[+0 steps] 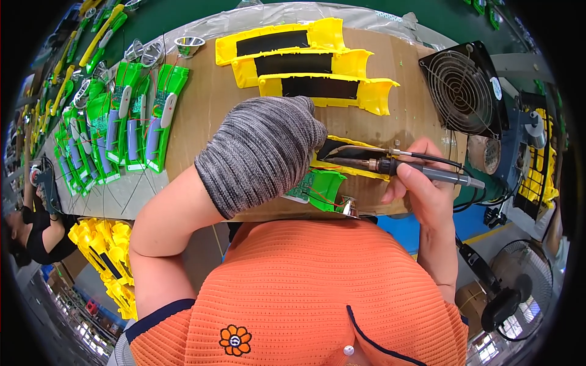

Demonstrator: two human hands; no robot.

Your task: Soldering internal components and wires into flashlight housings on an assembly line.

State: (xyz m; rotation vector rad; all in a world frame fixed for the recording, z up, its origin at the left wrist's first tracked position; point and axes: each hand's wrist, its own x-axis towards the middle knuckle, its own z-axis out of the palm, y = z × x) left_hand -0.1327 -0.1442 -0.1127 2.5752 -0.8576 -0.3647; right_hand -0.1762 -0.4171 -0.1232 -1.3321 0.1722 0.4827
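Note:
My right hand (425, 183) grips a soldering iron (441, 175) with a thin metal feed tube along its top. Its tip points left over a yellow shell half with a black strip (357, 172), close to my left fingers. My left hand (268, 149), in a grey striped knit glove, is closed above a green housing (328, 188) with a circuit board. The back of the glove hides the fingertips and whatever they pinch. Thin red wires run from the green housing to a small shiny reflector cup (350, 208) at the table's near edge.
Several yellow shell halves (329, 89) lie at the back of the cardboard-covered table (201, 131). Green housings with batteries (160, 116) crowd the left, beside reflector cups (190, 44). A square fan (462, 90) stands at the right. A person (46, 229) sits far left.

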